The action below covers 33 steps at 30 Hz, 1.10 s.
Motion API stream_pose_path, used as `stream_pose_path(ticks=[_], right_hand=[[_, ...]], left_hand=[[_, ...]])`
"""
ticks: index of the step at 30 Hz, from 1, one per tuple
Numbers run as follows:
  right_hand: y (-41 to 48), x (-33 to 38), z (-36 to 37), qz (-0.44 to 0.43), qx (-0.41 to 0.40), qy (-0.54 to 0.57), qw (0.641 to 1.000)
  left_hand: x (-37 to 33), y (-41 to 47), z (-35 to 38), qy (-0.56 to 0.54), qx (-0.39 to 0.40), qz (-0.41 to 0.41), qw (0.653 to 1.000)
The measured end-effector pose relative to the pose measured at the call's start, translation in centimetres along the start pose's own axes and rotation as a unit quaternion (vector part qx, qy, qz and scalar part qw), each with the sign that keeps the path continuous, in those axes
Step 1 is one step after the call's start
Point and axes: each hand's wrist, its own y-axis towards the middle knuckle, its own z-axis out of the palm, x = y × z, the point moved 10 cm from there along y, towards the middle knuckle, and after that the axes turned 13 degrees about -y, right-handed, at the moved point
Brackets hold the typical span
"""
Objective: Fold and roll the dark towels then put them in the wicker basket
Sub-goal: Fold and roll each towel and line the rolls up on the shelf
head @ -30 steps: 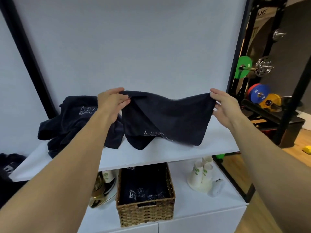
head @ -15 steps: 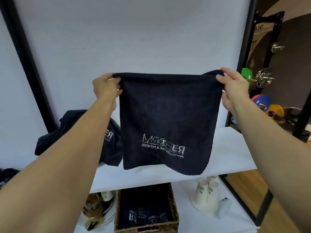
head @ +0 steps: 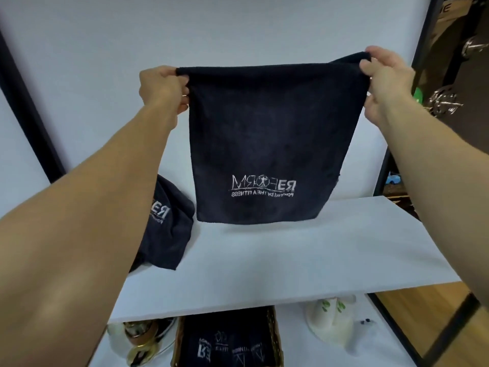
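Observation:
A dark towel [head: 267, 133] with a white mirrored logo hangs flat in the air above the white shelf [head: 291, 255]. My left hand [head: 164, 88] pinches its top left corner and my right hand [head: 385, 78] pinches its top right corner. Its lower edge hangs just over the shelf's back. A heap of more dark towels [head: 164, 229] lies on the shelf at the left, partly hidden by my left arm. The wicker basket [head: 274, 335] stands on the lower surface at the bottom, with several rolled dark towels [head: 227, 348] inside.
Stacked paper cups [head: 330, 319] and a small white object [head: 363, 332] sit on the lower surface to the right of the basket. A gold and dark object [head: 140, 343] sits to its left. A black frame and gym weights [head: 444, 102] stand at the right.
Both hands have lifted the towel from the shelf and spread it out flat in the air. The view has tilted upward and closer.

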Motion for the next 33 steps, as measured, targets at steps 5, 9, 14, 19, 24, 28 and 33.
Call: stream_pose_path(ticks=[5,9,14,19,24,28,33], right_hand=[[2.2,-0.1,1.1,-0.016,0.008,-0.051,0.999],[3.2,-0.5,1.9,-0.009,0.02,-0.067,0.998],[3.8,-1.1,2.5,0.026,0.046,-0.088,0.995],[3.5,-2.0,3.0,0.072,0.088,-0.012,0.993],[3.0,-2.1,3.7,0.017,0.113,-0.088,0.99],[2.9,-1.5,3.7,-0.042,0.089,-0.245,0.965],[3.0,-0.7,3.8,-0.085,0.059,-0.321,0.941]], left_hand=[[0.8,0.9,0.9,-0.024,0.019,0.0,1.0],[1.2,1.0,1.6,-0.076,0.043,-0.018,0.996],[1.2,1.3,1.8,-0.153,0.078,-0.036,0.985],[1.0,1.4,1.5,-0.199,0.112,-0.042,0.973],[0.7,1.9,-0.6,-0.242,0.068,-0.015,0.968],[0.4,2.3,-1.7,-0.21,0.038,0.022,0.977],[0.4,2.9,-2.4,-0.121,0.021,0.045,0.991]])
